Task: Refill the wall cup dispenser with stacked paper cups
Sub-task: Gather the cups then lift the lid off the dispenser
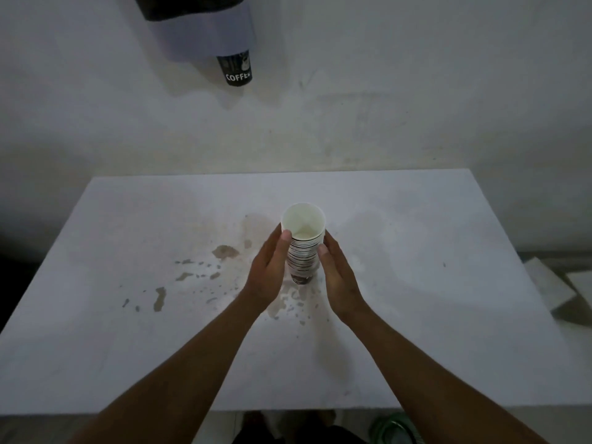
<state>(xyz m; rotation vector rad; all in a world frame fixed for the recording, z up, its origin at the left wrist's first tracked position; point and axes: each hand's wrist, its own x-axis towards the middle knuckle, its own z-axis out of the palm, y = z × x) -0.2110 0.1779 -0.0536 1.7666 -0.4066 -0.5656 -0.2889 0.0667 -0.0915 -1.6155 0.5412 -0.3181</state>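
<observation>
one stack of paper cups (302,251) stands upright mid-table (448,283), top cup empty; left hand (267,274) and right hand (339,277) clasp its sides. one wall dispenser (205,30), one black coffee cup (237,69) protruding below.

Paper cup stack (302,251): upright, mouth up, white inside, striped rims, mid-table. Wall cup dispenser (205,27): above table's far edge, left side; black "COFFEE" cup (237,70) protruding from bottom.
</observation>
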